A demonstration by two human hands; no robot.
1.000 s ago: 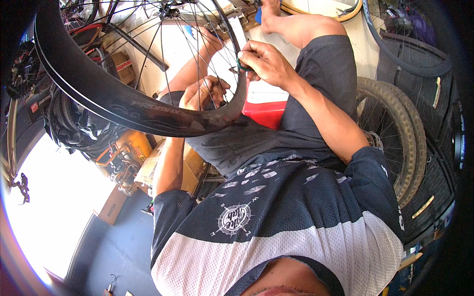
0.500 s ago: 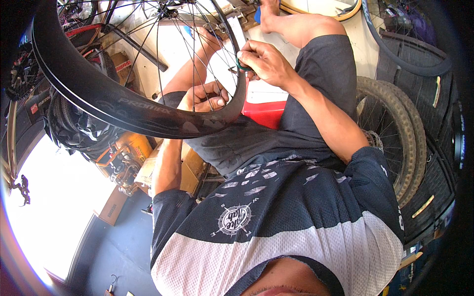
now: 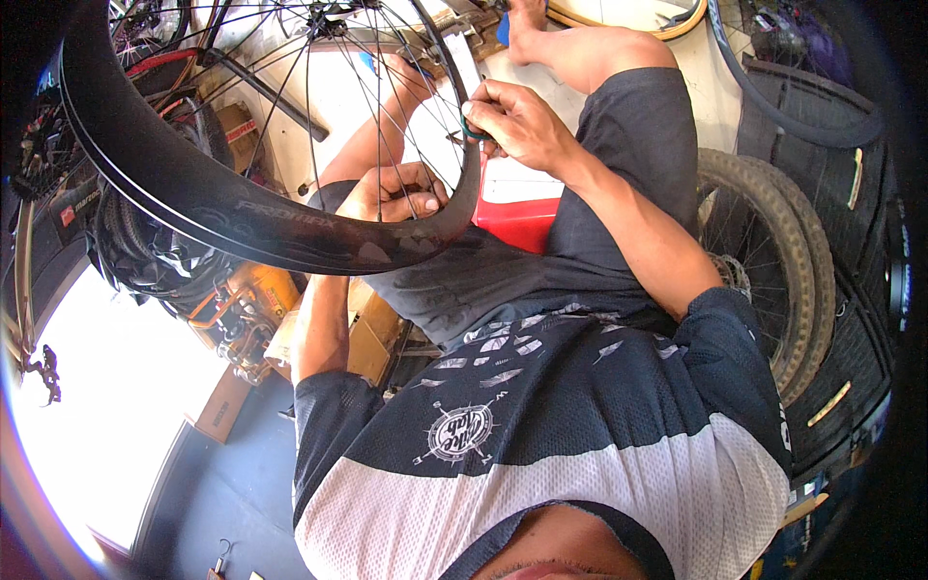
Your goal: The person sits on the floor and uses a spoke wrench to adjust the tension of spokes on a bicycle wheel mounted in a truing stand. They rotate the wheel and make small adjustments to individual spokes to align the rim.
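A black deep-rimmed bicycle wheel [image 3: 290, 230] with thin dark spokes stands tilted across the upper left, over my lap. My left hand [image 3: 391, 193] reaches up behind the rim, its fingers curled among the spokes at the rim's inner edge, gripping the wheel there. Against the right side of the rim, my right hand [image 3: 517, 121] pinches a small dark green spoke wrench [image 3: 472, 129] between thumb and fingers. The wrench sits by the rim's inner edge, where a spoke meets it; the exact contact is hidden by my fingers. The hub [image 3: 319, 19] shows at the top edge.
Between my legs lies a red and white box [image 3: 517, 217]. Knobby-tyred wheels [image 3: 807, 280] stand at the right, beside black tyres [image 3: 860, 213]. Cardboard boxes [image 3: 372, 333], an orange tool case [image 3: 266, 290] and bicycle parts crowd the left.
The wheel has shifted very slightly, and my left hand has edged a little left with it. My right hand stays at the rim with the spoke wrench, barely moved.
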